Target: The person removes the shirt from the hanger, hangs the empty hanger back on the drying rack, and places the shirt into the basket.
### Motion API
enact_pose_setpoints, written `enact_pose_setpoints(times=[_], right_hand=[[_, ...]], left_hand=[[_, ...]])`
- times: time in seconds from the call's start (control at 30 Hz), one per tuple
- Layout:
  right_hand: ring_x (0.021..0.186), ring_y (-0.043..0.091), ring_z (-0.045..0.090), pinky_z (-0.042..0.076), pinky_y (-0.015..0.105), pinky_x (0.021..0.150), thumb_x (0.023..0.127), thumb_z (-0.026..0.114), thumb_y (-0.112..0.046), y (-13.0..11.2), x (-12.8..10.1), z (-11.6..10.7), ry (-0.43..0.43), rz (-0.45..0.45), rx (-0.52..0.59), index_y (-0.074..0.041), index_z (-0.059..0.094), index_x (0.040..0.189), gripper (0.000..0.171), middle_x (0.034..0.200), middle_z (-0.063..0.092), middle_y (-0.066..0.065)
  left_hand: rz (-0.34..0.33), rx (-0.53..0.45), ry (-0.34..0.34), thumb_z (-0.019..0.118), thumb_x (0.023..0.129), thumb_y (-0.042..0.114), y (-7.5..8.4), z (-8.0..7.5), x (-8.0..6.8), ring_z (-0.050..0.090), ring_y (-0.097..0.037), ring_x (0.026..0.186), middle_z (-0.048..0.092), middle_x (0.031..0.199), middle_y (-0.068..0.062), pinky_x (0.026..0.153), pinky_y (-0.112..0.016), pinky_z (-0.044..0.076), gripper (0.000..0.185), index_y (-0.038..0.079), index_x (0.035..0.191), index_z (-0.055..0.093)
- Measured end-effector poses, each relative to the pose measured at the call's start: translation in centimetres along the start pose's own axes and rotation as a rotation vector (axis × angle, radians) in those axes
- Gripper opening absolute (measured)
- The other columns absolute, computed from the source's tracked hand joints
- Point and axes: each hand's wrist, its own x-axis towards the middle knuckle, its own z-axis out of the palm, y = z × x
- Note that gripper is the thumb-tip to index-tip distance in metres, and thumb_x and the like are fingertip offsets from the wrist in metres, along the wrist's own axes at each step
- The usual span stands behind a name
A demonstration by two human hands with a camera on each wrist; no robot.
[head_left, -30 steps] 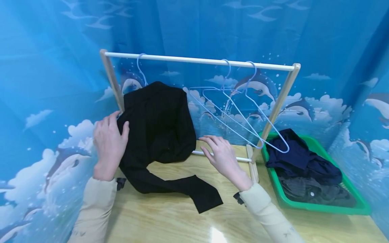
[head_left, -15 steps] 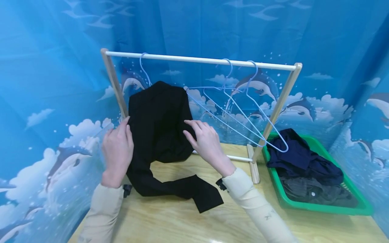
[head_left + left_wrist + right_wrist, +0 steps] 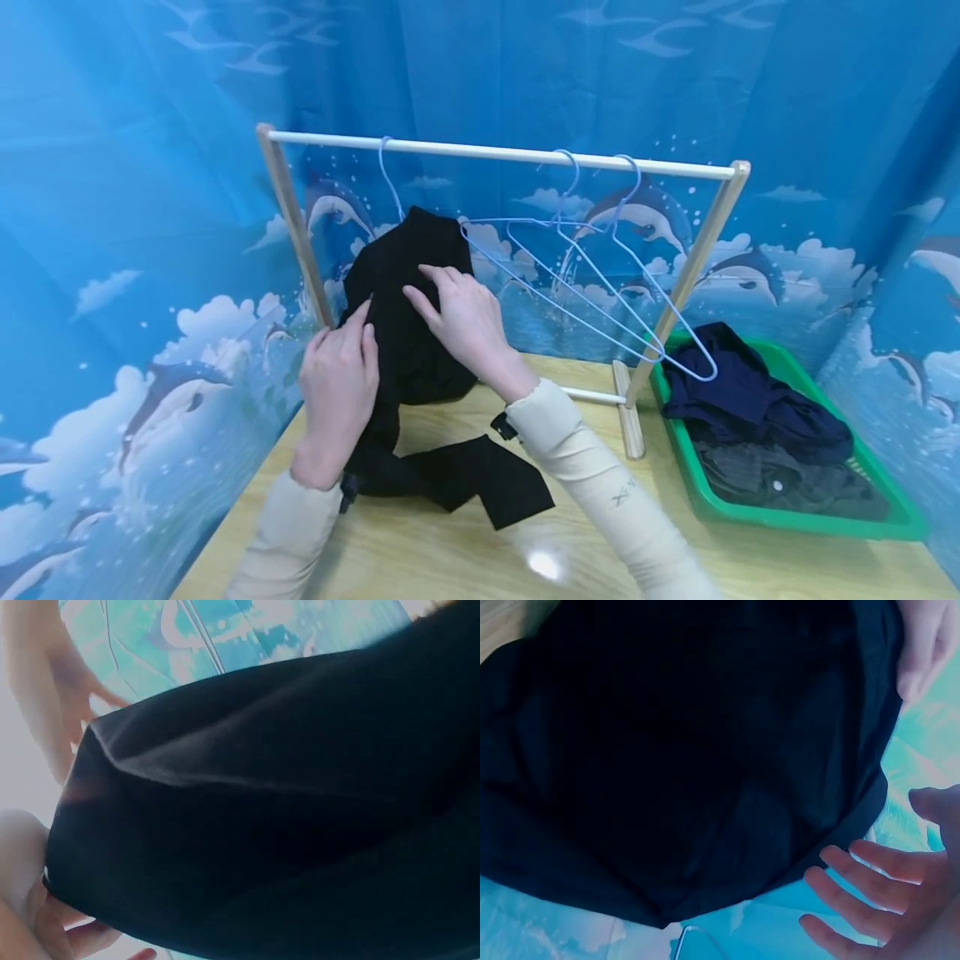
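Observation:
A black garment (image 3: pixel 408 358) hangs from a blue wire hanger (image 3: pixel 387 173) at the left end of the rack's white rod (image 3: pixel 487 152); its sleeve trails on the wooden table (image 3: pixel 675 558). My left hand (image 3: pixel 352 327) pinches the garment's left edge; in the left wrist view its fingers (image 3: pixel 45 930) curl under the black cloth (image 3: pixel 285 810). My right hand (image 3: pixel 438 296) lies on the garment's upper front with straight fingers. The right wrist view shows the right hand's fingers (image 3: pixel 870 889) spread beside the garment (image 3: pixel 690 750).
Two bare blue wire hangers (image 3: pixel 572 169) hang on the rod further right. A green basket (image 3: pixel 787 521) of dark clothes (image 3: pixel 750 400) stands right of the rack's wooden post (image 3: pixel 690 267). A blue dolphin-print curtain (image 3: pixel 135 208) encloses the table.
Both hands have moved up and inward onto the garment. The garment and its hanger have slid to the right along the rod, and the cloth is bunched narrower.

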Motion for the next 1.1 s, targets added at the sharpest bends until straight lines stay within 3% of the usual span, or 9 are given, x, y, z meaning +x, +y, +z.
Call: enact_pose_setpoints(times=[0.2,0.47,0.57,0.77,1.1], right_hand=[[0.104,0.020,0.069,0.059,0.030,0.078,0.102,0.052,-0.056,-1.0,1.1,0.3,-0.071,0.047,-0.023,-0.011,0.067,0.133,0.057,0.133,0.067,0.007],[0.077,0.016,0.068,0.054,0.024,0.059,0.100,0.062,-0.044,-1.0,1.3,0.3,-0.120,0.092,0.071,-0.007,0.067,0.129,0.047,0.127,0.069,0.008],[0.080,0.015,0.067,0.054,0.024,0.062,0.098,0.065,-0.041,-0.9,1.3,0.2,-0.127,0.102,0.110,-0.007,0.066,0.131,0.048,0.123,0.069,0.008],[0.100,0.019,0.070,0.058,0.031,0.081,0.098,0.066,-0.027,-0.5,1.2,0.4,-0.058,0.045,0.226,-0.001,0.063,0.131,0.042,0.121,0.069,0.011],[0.100,0.022,0.069,0.059,0.034,0.080,0.097,0.063,-0.018,0.3,0.3,0.2,0.072,0.030,0.398,0.003,0.060,0.134,0.042,0.118,0.069,0.014]], left_hand=[[0.032,-0.029,-0.028,0.061,0.102,0.015,1.8,0.4,-0.7,0.072,-0.037,0.091,0.074,0.105,-0.022,0.100,-0.055,0.050,0.032,-0.004,0.127,0.065],[0.066,-0.035,-0.016,0.066,0.099,0.014,2.8,0.8,-1.4,0.072,-0.035,0.082,0.073,0.088,-0.020,0.097,-0.053,0.052,0.033,-0.006,0.125,0.066],[0.077,-0.040,-0.014,0.066,0.099,0.014,3.0,0.9,-1.5,0.071,-0.035,0.078,0.072,0.083,-0.020,0.096,-0.053,0.052,0.033,-0.007,0.125,0.065],[0.087,-0.058,-0.001,0.064,0.101,0.016,3.5,0.9,-1.3,0.071,-0.034,0.078,0.071,0.080,-0.018,0.097,-0.052,0.052,0.034,-0.006,0.127,0.065],[0.163,-0.097,0.015,0.070,0.097,0.023,4.3,1.0,-1.1,0.072,-0.032,0.087,0.074,0.100,-0.019,0.097,-0.050,0.052,0.041,-0.004,0.127,0.066]])
